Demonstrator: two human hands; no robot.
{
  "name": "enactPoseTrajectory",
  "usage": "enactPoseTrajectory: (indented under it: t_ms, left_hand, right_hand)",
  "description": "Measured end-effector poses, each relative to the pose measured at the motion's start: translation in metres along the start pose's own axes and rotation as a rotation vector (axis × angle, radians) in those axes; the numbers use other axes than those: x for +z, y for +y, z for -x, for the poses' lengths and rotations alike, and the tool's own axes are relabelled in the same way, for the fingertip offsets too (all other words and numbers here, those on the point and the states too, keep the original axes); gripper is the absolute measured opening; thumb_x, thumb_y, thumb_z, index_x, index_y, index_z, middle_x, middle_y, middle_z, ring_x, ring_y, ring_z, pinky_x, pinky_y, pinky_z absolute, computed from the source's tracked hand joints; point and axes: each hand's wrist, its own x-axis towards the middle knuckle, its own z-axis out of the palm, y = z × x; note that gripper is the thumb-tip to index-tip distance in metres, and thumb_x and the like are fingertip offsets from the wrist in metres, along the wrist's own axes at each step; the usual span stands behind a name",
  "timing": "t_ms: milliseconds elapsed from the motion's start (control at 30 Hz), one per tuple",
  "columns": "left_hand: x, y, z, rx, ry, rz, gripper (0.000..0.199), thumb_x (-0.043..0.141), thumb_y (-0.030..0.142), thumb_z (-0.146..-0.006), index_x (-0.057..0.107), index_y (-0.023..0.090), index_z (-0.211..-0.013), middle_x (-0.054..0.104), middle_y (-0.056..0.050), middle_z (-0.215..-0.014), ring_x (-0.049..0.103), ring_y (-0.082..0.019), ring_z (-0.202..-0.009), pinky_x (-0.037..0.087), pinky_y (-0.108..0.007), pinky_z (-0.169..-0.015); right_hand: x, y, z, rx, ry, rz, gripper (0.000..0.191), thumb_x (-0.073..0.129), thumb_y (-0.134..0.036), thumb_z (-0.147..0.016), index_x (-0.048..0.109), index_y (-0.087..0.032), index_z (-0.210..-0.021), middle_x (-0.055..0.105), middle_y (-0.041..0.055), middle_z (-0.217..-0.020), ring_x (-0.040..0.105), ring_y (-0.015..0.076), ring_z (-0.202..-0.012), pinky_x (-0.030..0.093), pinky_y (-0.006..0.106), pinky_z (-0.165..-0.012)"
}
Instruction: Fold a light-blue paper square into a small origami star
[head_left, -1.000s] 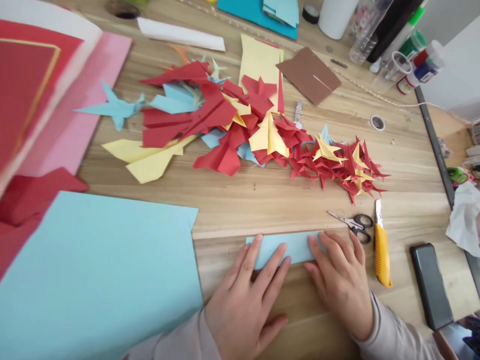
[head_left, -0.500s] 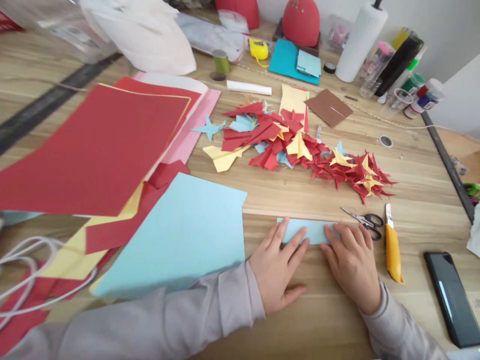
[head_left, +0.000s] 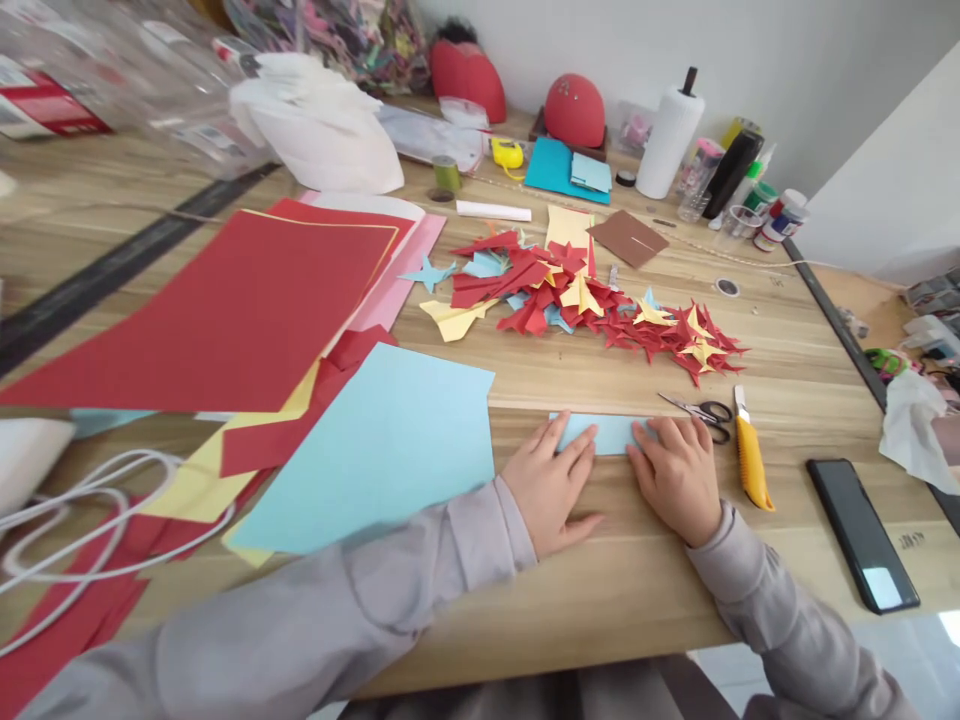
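A light blue folded paper strip [head_left: 609, 436] lies flat on the wooden table in front of me. My left hand [head_left: 551, 485] rests on its left end, fingers spread and pressing the paper down. At the right end my right hand [head_left: 679, 480] is curled, its fingers bent together over the strip and covering that end. Just beyond the right hand lie black-handled scissors [head_left: 709, 412], and beside them a yellow utility knife [head_left: 752, 462] with its blade out. A large light blue sheet [head_left: 382, 450] lies to the left of the left hand.
Red, yellow and blue folded paper stars [head_left: 585, 295] are heaped beyond my hands. Large red sheets [head_left: 300, 310] are stacked at left, near a white cable [head_left: 112, 490]. A phone [head_left: 862, 535] lies at right. Bottles and a white paper roll [head_left: 670, 145] stand at the back.
The camera view has shifted and tilted up, so the table's front edge now shows. Both hands stay on the blue paper strip in nearly the same pose.
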Motion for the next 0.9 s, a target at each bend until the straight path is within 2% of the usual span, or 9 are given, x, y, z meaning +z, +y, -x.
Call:
enactPoseTrajectory:
  t_ms: [100, 200, 333, 467, 533, 633, 767, 900]
  left_hand:
    - [0.001, -0.014, 0.003, 0.085, -0.008, -0.023, 0.066, 0.044, 0.055, -0.085, 0.051, 0.008, -0.131, 0.040, -0.012, -0.147, 0.025, -0.040, -0.137, 0.029, -0.051, -0.109]
    - [0.006, -0.030, 0.007, 0.164, -0.001, -0.015, 0.066, 0.045, 0.051, -0.085, 0.046, 0.008, -0.135, 0.038, -0.014, -0.148, 0.021, -0.034, -0.141, 0.024, -0.048, -0.113]
    - [0.010, -0.047, 0.021, 0.183, -0.027, -0.014, 0.069, 0.044, 0.050, -0.084, 0.040, 0.007, -0.139, 0.035, -0.016, -0.149, 0.024, -0.031, -0.141, 0.023, -0.047, -0.114]
    - [0.000, -0.055, 0.030, 0.166, -0.069, -0.076, 0.065, 0.044, 0.046, -0.086, 0.040, 0.008, -0.138, 0.036, -0.014, -0.149, 0.025, -0.027, -0.141, 0.019, -0.045, -0.116]
    - [-0.008, -0.053, 0.024, 0.172, -0.078, -0.103, 0.061, 0.044, 0.047, -0.087, 0.048, 0.008, -0.133, 0.039, -0.014, -0.147, 0.026, -0.028, -0.141, 0.016, -0.045, -0.117]
    - [-0.016, -0.041, 0.000, 0.191, -0.068, -0.122, 0.058, 0.040, 0.052, -0.089, 0.057, 0.008, -0.122, 0.040, -0.016, -0.146, 0.029, -0.030, -0.139, 0.018, -0.045, -0.116]
    - [-0.009, -0.020, -0.033, 0.232, -0.089, -0.064, 0.074, 0.038, 0.058, -0.088, 0.038, 0.004, -0.139, 0.034, -0.019, -0.149, 0.027, -0.028, -0.140, 0.022, -0.041, -0.115]
    - [0.007, -0.012, -0.039, 0.265, -0.190, 0.004, 0.089, 0.038, 0.068, -0.084, 0.029, 0.002, -0.143, 0.028, -0.022, -0.150, 0.021, -0.032, -0.142, 0.021, -0.046, -0.115]
  right_hand:
    - [0.003, 0.001, 0.001, 0.006, 0.012, 0.002, 0.029, 0.047, -0.036, -0.092, 0.067, -0.022, -0.109, 0.066, 0.0065, -0.102, 0.051, 0.0226, -0.096, 0.025, 0.044, -0.103]
    - [0.007, 0.003, 0.002, 0.004, 0.014, -0.011, 0.030, 0.047, -0.037, -0.093, 0.068, -0.023, -0.109, 0.065, 0.0067, -0.102, 0.051, 0.0221, -0.097, 0.025, 0.044, -0.102]
    - [0.008, 0.003, 0.003, 0.018, -0.001, -0.030, 0.032, 0.044, -0.036, -0.094, 0.067, -0.022, -0.110, 0.064, 0.0075, -0.103, 0.050, 0.0219, -0.098, 0.024, 0.044, -0.102]
    - [0.009, 0.003, 0.002, 0.015, -0.015, -0.036, 0.034, 0.041, -0.036, -0.095, 0.067, -0.021, -0.111, 0.063, 0.0085, -0.104, 0.049, 0.0226, -0.098, 0.025, 0.043, -0.100]
    - [0.009, 0.004, 0.002, 0.010, -0.013, -0.038, 0.034, 0.040, -0.036, -0.095, 0.067, -0.021, -0.111, 0.062, 0.0089, -0.103, 0.048, 0.0230, -0.098, 0.025, 0.043, -0.099]
    - [0.010, 0.004, 0.002, -0.001, -0.010, -0.045, 0.036, 0.038, -0.036, -0.096, 0.066, -0.020, -0.111, 0.061, 0.0092, -0.104, 0.047, 0.0233, -0.098, 0.026, 0.042, -0.098]
    - [0.009, 0.003, 0.001, 0.004, -0.007, -0.050, 0.036, 0.036, -0.033, -0.096, 0.066, -0.020, -0.111, 0.061, 0.0089, -0.103, 0.047, 0.0229, -0.098, 0.026, 0.042, -0.097]
    - [0.007, 0.002, 0.000, 0.006, -0.016, -0.058, 0.035, 0.035, -0.030, -0.096, 0.067, -0.020, -0.108, 0.061, 0.0082, -0.100, 0.047, 0.0227, -0.096, 0.024, 0.042, -0.097]
